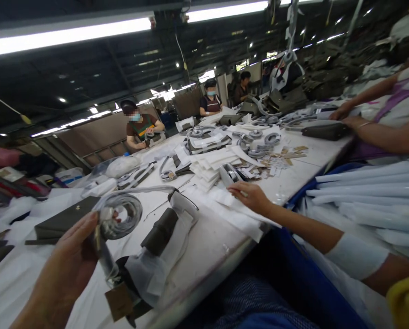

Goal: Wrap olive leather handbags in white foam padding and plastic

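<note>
Grey coil (pixel 124 214): strap wound up in clear film, at the near left above the worktop (pixel 204 260), clamped between the thumb and fingers of my left hand (pixel 72 258).
Handling: I judge it light and springy, the film slippery; a pinch across the windings should keep it from uncoiling.
Brown tag (pixel 119 302): dangling below the coil, thin card by its look.
Dark green bundle (pixel 160 230): joined, it seems, to the coil's strap, with thin white wrapping (pixel 156 274) about it; probably soft but thick, so best taken by its rolled body, not by the wrapping, which could tear.
Right hand (pixel 250 197): reaching over white sheets (pixel 207 171), fingers bent and near one another; whether they grip anything I cannot tell.
Silvery wrapped loop (pixel 229 173): just beyond those fingers; contact is unclear.
Cardboard tags (pixel 288 153): loose pile farther along, beside more wrapped coils (pixel 272 138).
People: one across the worktop (pixel 140 125) handles a wrapped piece; another at far right is cut off by the frame.
Hard to see: the bundle's lower end is blurred, and my palm hides part of the strap.
</note>
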`<action>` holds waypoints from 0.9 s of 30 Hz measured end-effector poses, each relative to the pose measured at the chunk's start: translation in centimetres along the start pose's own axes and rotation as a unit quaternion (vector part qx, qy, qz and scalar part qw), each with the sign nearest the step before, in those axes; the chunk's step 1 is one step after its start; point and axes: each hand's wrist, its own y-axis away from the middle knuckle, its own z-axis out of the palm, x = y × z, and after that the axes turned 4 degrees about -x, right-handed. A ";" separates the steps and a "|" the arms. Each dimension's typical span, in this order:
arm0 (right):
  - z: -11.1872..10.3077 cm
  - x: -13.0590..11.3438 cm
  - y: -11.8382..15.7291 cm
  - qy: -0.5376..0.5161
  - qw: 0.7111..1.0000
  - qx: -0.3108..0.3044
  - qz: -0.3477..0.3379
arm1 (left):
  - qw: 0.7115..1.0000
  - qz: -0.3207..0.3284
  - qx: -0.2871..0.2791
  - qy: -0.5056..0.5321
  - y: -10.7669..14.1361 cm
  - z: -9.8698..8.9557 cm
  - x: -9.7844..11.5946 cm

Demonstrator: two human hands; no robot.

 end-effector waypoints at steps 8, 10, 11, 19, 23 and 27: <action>-4.4 14.3 -0.2 0.194 0.946 -0.041 0.255 | 0.999 0.007 -0.024 -0.035 1.2 3.4 -1.6; -3.0 15.3 -1.2 0.217 0.940 -0.067 0.256 | 0.999 -0.014 -0.026 -0.042 1.6 3.9 -2.9; -2.2 15.6 -1.8 0.229 0.936 -0.081 0.254 | 0.998 -0.019 -0.026 -0.045 1.7 4.0 -3.4; 0.9 16.4 -4.4 0.305 0.886 -0.192 0.291 | 0.998 -0.012 -0.033 -0.052 2.2 3.9 -4.5; -0.1 16.3 -4.6 0.331 0.866 -0.215 0.308 | 0.997 -0.009 -0.049 -0.052 2.3 4.1 -4.5; -1.5 15.6 -4.3 0.340 0.860 -0.217 0.313 | 0.997 0.001 -0.070 -0.044 2.5 4.3 -4.6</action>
